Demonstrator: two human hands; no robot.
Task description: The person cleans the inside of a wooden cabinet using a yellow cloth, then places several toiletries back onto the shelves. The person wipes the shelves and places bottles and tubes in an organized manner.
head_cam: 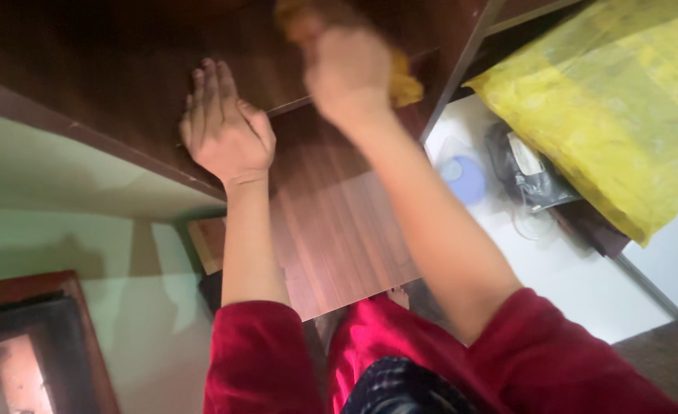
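Yellow cloth (402, 80) bunched under right hand (346, 69) (blurred); left hand (225, 126) flat beside.

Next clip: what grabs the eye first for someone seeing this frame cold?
Two bare arms in red sleeves reach up over a dark brown wooden surface. The left hand lies flat on the wood, while the blurred right hand grips a yellow cloth at the top. A bright yellow plastic bag fills the upper right.
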